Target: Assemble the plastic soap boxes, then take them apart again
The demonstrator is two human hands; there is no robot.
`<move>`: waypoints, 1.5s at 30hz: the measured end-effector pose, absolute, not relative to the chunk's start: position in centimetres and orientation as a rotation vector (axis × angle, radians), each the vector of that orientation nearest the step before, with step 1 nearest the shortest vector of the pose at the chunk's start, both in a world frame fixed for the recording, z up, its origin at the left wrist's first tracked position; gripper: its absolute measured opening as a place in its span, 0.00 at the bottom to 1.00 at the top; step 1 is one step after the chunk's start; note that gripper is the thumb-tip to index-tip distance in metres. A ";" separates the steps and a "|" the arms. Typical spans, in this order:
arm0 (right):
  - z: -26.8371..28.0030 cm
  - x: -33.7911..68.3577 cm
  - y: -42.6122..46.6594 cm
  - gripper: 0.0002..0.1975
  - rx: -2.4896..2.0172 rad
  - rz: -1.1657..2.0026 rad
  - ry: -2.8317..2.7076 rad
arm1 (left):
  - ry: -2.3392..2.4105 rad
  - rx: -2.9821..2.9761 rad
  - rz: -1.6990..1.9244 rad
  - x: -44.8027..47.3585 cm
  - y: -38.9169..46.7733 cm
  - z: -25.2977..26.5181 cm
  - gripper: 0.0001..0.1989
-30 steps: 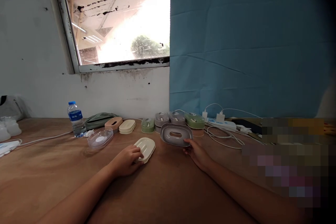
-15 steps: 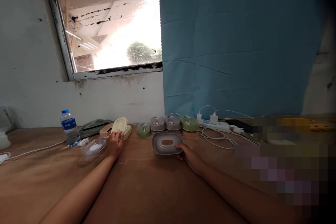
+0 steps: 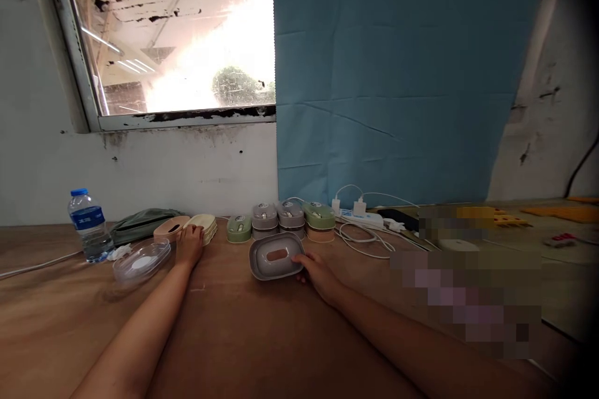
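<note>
In the head view, my right hand [image 3: 321, 277] grips the right end of a grey oval lid [image 3: 264, 270] with a long slot through its middle. The thumb lies on its inner face, and it is held tilted with its hollow side toward me. Over on the left, the fingers of my left hand [image 3: 189, 248] rest spread on a stack of cream oval lids [image 3: 209, 230]. A pink slotted lid [image 3: 165, 228] lies just left of these fingers. Nearer to me is a clear plastic tray [image 3: 143, 260].
Behind the grey lid stand a small green box [image 3: 239, 230] and stacked grey boxes [image 3: 264, 216], with a green box [image 3: 319, 216] on an orange one. A water bottle [image 3: 88, 227] and green pouch [image 3: 140, 224] are left. A power strip [image 3: 367, 218] and white cables [image 3: 365, 238] lie right.
The cream lid that my left hand held tilted up now lies down on the stack, under its fingers. My right hand still holds the grey lid, tilted slightly differently. The view has turned right.
</note>
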State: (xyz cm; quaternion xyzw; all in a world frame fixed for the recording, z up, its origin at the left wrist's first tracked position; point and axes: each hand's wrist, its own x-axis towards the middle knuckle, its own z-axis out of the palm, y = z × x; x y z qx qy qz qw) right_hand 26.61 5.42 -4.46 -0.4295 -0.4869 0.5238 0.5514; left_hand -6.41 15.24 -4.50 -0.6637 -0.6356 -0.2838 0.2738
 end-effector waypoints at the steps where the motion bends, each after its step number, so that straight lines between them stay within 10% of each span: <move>1: -4.5 26.6 5.4 0.05 -1.016 1.243 -1.152 | -1.712 -1.787 -0.753 -6.4 15.3 -4.5 0.14; 19: -4.5 26.6 5.5 0.08 -1.002 1.183 -1.242 | -1.570 -1.899 -0.795 -4.8 13.8 -3.8 0.17; 30: -3.4 26.7 3.8 0.10 -1.025 0.507 -1.560 | -1.160 -2.373 -1.276 6.6 5.4 1.9 0.12; 45: -2.9 26.0 1.8 0.17 -0.820 0.297 -2.163 | -1.414 -2.969 -0.303 9.0 2.1 3.4 0.12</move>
